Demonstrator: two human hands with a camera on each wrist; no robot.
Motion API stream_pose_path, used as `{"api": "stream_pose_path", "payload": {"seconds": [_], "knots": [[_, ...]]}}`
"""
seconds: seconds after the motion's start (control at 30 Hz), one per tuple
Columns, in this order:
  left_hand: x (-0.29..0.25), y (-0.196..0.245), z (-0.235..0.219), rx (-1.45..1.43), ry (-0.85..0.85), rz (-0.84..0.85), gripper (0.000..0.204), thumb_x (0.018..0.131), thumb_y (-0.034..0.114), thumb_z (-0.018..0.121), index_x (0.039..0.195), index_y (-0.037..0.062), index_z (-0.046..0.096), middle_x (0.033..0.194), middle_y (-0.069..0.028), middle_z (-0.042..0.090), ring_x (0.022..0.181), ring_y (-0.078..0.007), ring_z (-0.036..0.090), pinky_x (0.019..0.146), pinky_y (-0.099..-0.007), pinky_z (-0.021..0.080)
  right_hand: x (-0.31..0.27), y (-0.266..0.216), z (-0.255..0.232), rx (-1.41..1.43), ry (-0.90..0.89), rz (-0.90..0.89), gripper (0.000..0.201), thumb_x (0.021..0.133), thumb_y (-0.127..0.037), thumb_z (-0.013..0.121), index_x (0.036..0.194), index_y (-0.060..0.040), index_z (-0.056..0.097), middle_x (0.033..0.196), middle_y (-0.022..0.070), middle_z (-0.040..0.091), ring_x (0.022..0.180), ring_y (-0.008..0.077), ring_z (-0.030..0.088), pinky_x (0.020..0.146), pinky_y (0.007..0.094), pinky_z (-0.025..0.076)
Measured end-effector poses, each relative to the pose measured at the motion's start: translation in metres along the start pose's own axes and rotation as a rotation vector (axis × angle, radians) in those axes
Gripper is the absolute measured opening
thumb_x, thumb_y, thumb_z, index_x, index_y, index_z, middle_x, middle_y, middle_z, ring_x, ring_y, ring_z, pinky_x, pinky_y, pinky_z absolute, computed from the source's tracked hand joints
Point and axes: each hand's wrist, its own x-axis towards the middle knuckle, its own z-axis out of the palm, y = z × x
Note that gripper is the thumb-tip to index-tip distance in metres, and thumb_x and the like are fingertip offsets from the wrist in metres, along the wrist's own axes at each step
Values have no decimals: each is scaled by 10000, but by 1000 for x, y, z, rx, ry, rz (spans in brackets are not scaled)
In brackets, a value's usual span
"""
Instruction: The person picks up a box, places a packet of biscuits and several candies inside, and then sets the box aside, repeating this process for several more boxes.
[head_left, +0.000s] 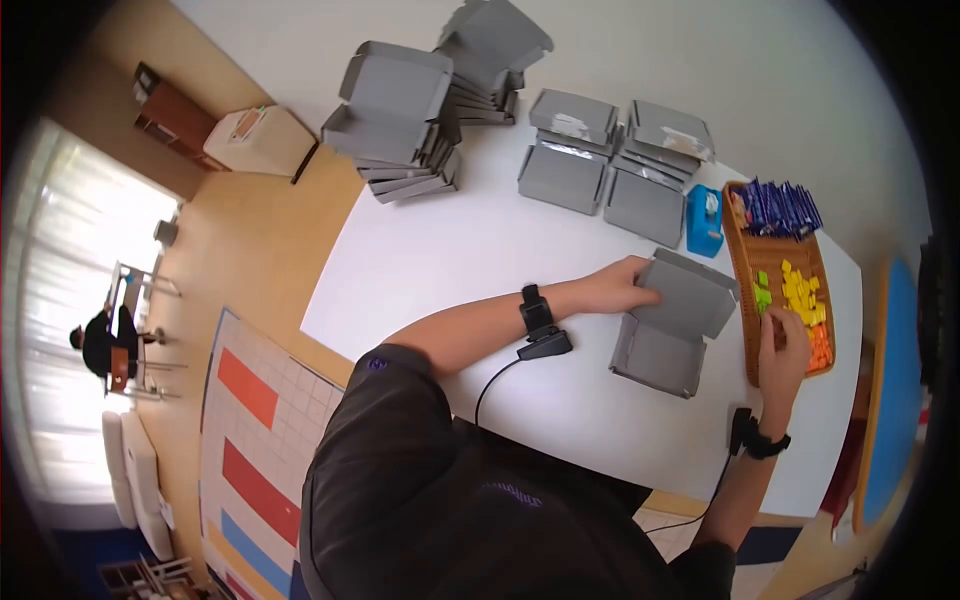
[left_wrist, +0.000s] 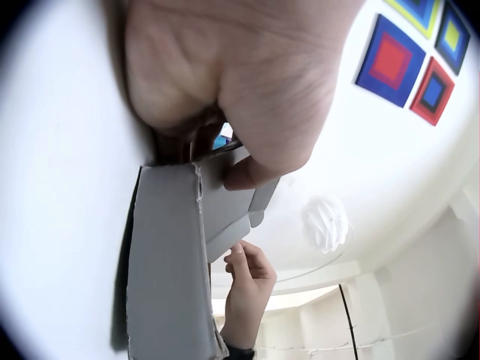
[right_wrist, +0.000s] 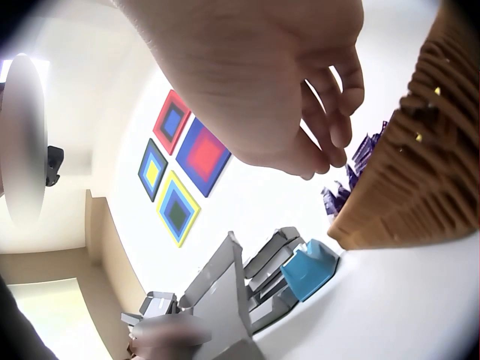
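Observation:
A grey cardboard box (head_left: 660,352) stands on the white table with its lid (head_left: 690,290) raised. My left hand (head_left: 622,288) grips the box's left side where lid and base meet, the thumb inside the lid; in the left wrist view the thumb lies over the cardboard edge (left_wrist: 201,191). My right hand (head_left: 785,345) is over the near part of a wicker basket (head_left: 748,340), beside green pieces (head_left: 762,292) and orange pieces (head_left: 820,348). Its fingers (right_wrist: 330,124) are bent with gaps between them; I cannot tell whether the fingertips pinch a small piece.
Yellow pieces (head_left: 800,290) and blue-purple packets (head_left: 785,208) share the basket. A blue tape dispenser (head_left: 705,225) stands left of it. Further back sit closed grey boxes (head_left: 562,178) and stacked open boxes (head_left: 400,90). Cables run from both wrist cameras.

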Motion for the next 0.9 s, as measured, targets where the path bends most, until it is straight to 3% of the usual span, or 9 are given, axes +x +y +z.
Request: {"api": "stream_pose_path", "payload": {"seconds": [0.13, 0.23, 0.33, 0.43, 0.5, 0.57, 0.67, 0.77, 0.9], "knots": [[3, -4, 2, -123, -4, 32, 367, 952, 117, 681, 1278, -50, 662, 1178, -111, 743, 1062, -159, 666, 929, -314, 535, -10, -34, 6, 90, -44, -135, 82, 930, 2, 719, 1000, 14, 678, 974, 126, 683, 855, 264, 653, 781, 334, 518], [-9, 9, -6, 91, -3, 158, 332, 953, 111, 675, 1240, -57, 670, 1116, -113, 751, 988, -149, 669, 877, -314, 545, -14, -42, 11, 114, -78, -267, 90, 921, 27, 719, 994, 17, 667, 967, 127, 678, 794, 244, 615, 732, 328, 495], [-55, 27, -27, 142, 72, 135, 323, 957, 136, 694, 1207, -67, 671, 1048, -115, 752, 939, -143, 664, 839, -314, 550, -21, -58, 10, 163, -199, -268, 84, 926, 29, 708, 998, 22, 666, 967, 125, 676, 779, 230, 591, 731, 337, 485], [-117, 31, -72, 359, 167, 223, 345, 961, 172, 722, 1202, -69, 668, 1030, -118, 749, 921, -154, 658, 827, -324, 549, -25, -59, 15, 159, -258, -299, 84, 928, 24, 704, 1005, 23, 668, 967, 118, 677, 781, 223, 585, 737, 342, 481], [-173, 60, -100, 469, 254, -97, 369, 962, 204, 742, 1196, -72, 669, 1023, -136, 752, 923, -177, 661, 841, -350, 545, -28, -62, 16, 164, -293, -342, 88, 929, 17, 706, 1008, 25, 668, 973, 115, 681, 784, 218, 589, 738, 341, 478], [-213, 58, -136, 622, 393, -76, 387, 961, 225, 752, 1195, -73, 667, 1048, -151, 755, 942, -193, 657, 864, -367, 538, -32, -67, 18, 165, -313, -346, 91, 926, 12, 711, 1006, 25, 671, 973, 115, 684, 785, 218, 593, 736, 339, 478], [-261, 64, -183, 795, 632, -172, 491, 942, 304, 778, 1245, -60, 649, 1166, -189, 725, 1017, -267, 676, 907, -388, 537, -36, -80, 21, 163, -348, -359, 96, 921, 4, 718, 1005, 25, 675, 971, 116, 690, 787, 218, 599, 738, 334, 480], [-285, 81, -200, 975, 875, -282, 566, 924, 352, 792, 1310, -25, 622, 1222, -212, 698, 1085, -338, 677, 955, -420, 532, -38, -87, 21, 175, -362, -360, 106, 917, -4, 725, 1007, 28, 680, 966, 116, 692, 787, 219, 601, 741, 330, 486], [-299, 41, -236, 1051, 1229, -119, 560, 920, 357, 788, 1345, 43, 601, 1287, -211, 635, 1197, -339, 615, 975, -451, 516, -38, -86, 24, 190, -368, -333, 122, 913, -6, 731, 1020, 31, 685, 963, 117, 692, 786, 219, 603, 738, 328, 491]]}}
